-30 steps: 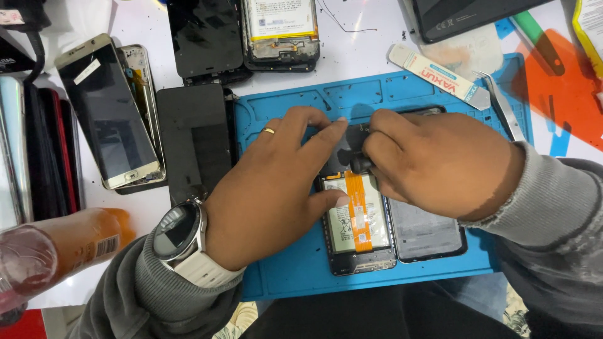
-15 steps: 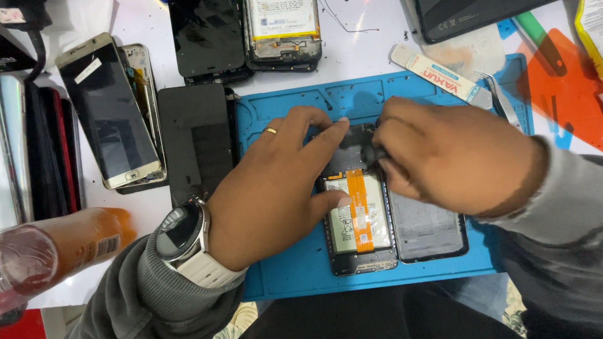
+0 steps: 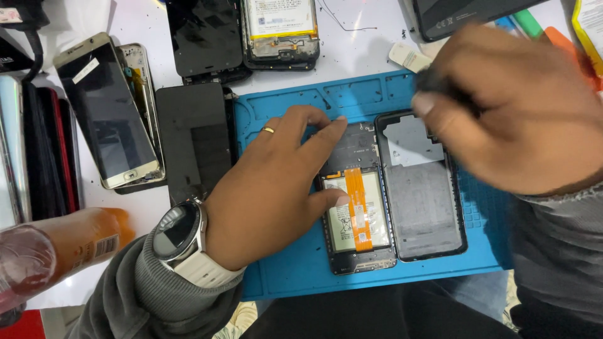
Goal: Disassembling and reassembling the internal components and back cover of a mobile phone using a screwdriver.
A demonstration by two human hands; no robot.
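An opened phone (image 3: 360, 216) lies on the blue repair mat (image 3: 295, 270), its battery and an orange flex cable exposed. Beside it on the right rests its black back cover (image 3: 422, 188), inner side up. My left hand (image 3: 270, 188), with a ring and a wristwatch, presses on the phone's left edge, index fingertip at the top and thumb on the battery side. My right hand (image 3: 521, 107) is raised above the mat's upper right, blurred, pinching a small dark tool (image 3: 433, 81).
Several phones and screens (image 3: 107, 119) lie left of the mat, with a dark panel (image 3: 191, 141) against its edge. Two more opened phones (image 3: 279, 31) sit at the back. An orange bottle (image 3: 56, 251) lies at lower left. A white tube (image 3: 408, 58) rests behind the mat.
My right hand has lifted off the phone and moved up and to the right with the dark tool. The back cover now shows fully. My left hand stays on the phone.
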